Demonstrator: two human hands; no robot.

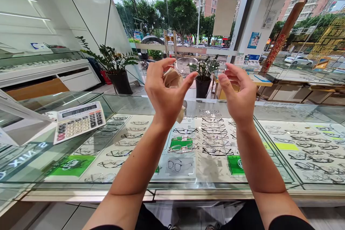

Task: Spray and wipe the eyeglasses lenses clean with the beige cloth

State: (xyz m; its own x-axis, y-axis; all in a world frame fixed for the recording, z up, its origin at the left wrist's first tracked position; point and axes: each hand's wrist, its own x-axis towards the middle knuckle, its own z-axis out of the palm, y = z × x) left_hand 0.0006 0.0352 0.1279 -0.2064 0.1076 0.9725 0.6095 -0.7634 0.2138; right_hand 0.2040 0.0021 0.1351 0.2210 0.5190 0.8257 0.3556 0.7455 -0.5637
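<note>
Both hands hold up a pair of thin-rimmed eyeglasses [188, 65] above the glass counter, with clear lenses facing the window. My left hand [167, 88] grips the left side of the frame, and a crumpled beige cloth [172, 78] is tucked in its palm, its lower end hanging past the wrist. On the other side, my right hand [238, 91] pinches the right edge of the frame between thumb and fingers. Under the hands, rows of eyeglass frames [215, 129] lie inside the glass display case [129, 106].
A calculator [80, 120] sits on the counter at the left, beside a white stand [24, 122]. Potted plants [121, 81] stand beyond the counter. Another display case [309, 115] adjoins on the right. The counter's front edge [202, 194] runs close to my body.
</note>
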